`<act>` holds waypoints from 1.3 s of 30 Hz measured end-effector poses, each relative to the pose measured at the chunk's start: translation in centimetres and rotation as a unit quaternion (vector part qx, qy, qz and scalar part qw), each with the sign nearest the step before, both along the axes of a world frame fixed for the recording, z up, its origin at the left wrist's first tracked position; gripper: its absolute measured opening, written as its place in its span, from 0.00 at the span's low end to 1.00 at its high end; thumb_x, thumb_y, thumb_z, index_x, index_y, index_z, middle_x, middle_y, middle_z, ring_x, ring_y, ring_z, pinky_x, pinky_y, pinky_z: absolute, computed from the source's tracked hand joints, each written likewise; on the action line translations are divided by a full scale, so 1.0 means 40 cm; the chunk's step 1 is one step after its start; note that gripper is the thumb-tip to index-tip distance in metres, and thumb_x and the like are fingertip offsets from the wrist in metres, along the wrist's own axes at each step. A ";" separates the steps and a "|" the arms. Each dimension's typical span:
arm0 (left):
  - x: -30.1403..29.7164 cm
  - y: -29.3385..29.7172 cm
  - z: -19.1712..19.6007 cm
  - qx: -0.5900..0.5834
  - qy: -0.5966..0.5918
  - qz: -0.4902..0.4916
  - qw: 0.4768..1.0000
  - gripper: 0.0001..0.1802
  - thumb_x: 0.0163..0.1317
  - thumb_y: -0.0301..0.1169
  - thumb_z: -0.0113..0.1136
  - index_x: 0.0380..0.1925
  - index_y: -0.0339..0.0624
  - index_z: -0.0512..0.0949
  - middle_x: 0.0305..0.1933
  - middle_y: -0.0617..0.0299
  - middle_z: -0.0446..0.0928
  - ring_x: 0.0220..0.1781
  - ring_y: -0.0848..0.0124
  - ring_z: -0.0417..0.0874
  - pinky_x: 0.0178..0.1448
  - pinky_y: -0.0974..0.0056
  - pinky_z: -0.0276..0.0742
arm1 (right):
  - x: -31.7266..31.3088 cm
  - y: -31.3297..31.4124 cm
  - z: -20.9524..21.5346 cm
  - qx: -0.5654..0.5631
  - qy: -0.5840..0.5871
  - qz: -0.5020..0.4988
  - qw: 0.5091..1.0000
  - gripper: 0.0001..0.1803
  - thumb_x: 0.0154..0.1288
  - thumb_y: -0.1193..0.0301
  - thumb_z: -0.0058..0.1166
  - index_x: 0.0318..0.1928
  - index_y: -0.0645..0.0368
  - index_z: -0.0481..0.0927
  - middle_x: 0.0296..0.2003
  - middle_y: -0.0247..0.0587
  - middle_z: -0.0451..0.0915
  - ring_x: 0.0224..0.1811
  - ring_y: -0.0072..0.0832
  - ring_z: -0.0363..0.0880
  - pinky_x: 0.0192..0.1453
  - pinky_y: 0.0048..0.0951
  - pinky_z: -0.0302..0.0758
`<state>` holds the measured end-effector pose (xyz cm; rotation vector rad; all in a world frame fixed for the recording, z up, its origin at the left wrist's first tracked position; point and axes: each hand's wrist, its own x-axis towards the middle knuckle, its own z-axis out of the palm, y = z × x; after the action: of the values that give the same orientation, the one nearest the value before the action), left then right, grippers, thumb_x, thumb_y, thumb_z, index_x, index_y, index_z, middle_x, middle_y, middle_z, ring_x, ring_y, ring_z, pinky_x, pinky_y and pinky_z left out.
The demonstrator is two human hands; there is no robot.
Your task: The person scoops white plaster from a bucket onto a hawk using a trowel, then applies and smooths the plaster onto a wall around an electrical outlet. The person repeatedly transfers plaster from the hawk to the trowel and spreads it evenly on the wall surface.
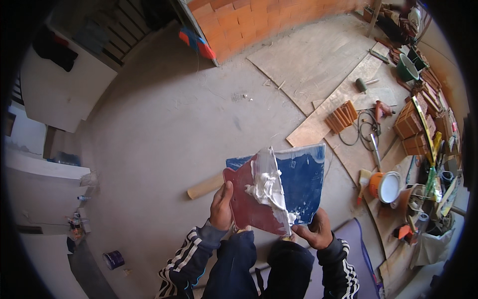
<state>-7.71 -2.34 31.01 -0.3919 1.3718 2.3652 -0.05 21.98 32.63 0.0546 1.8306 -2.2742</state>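
Note:
My left hand (221,207) grips the lower left edge of a flat red blade (246,202); a wooden handle (204,186) sticks out to its left. My right hand (311,230) holds the bottom of a blue flat blade (301,182) smeared with white. The two blades meet at an angle in front of me. A thick lump of white paste (269,187) lies along the seam between them, running from the top edge down toward my right hand. My knees in dark trousers are below.
Bare grey concrete floor (164,134) spreads ahead and left. Plywood sheets (313,55) lie at the right by an orange brick wall (259,20). An orange bucket with white contents (386,187), brick stacks (411,127), a green bucket (406,70), cable and tools crowd the right. A small purple can (113,259) stands lower left.

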 end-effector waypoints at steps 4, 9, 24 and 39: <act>0.091 -0.016 0.290 0.084 -0.004 -0.001 0.996 0.23 0.75 0.41 0.39 0.59 0.34 0.67 0.55 0.56 0.75 0.56 0.67 0.77 0.61 0.62 0.73 | 0.078 -0.036 0.304 -0.111 -0.025 -0.082 0.990 0.34 0.54 0.68 0.60 0.60 0.68 0.66 0.55 0.43 0.73 0.57 0.30 0.71 0.64 0.32 0.63; 0.206 -0.042 0.657 0.114 -0.040 0.008 0.993 0.24 0.75 0.41 0.39 0.60 0.34 0.66 0.58 0.54 0.73 0.58 0.67 0.74 0.63 0.61 0.70 | 0.156 -0.068 0.665 -0.127 -0.033 -0.152 0.980 0.32 0.62 0.62 0.55 0.60 0.70 0.66 0.54 0.45 0.74 0.58 0.31 0.70 0.66 0.33 0.61; 0.425 -0.318 1.029 0.114 0.092 0.142 0.979 0.25 0.74 0.43 0.41 0.59 0.32 0.66 0.56 0.55 0.74 0.55 0.69 0.76 0.58 0.65 0.72 | 0.203 -0.433 1.012 -0.108 0.001 0.024 0.994 0.32 0.60 0.75 0.53 0.65 0.68 0.61 0.60 0.44 0.70 0.62 0.32 0.68 0.67 0.33 0.61; 0.616 -0.866 1.076 -0.003 0.118 0.245 0.962 0.31 0.72 0.48 0.43 0.60 0.30 0.66 0.57 0.53 0.73 0.57 0.67 0.74 0.62 0.64 0.68 | 0.195 -0.993 1.069 -0.172 -0.039 0.149 0.973 0.26 0.63 0.67 0.50 0.57 0.72 0.70 0.49 0.48 0.78 0.52 0.35 0.77 0.60 0.36 0.71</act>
<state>16.93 -36.99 74.04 -0.5139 1.5268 2.8873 7.74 -17.74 75.38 -0.1745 1.2836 -2.2948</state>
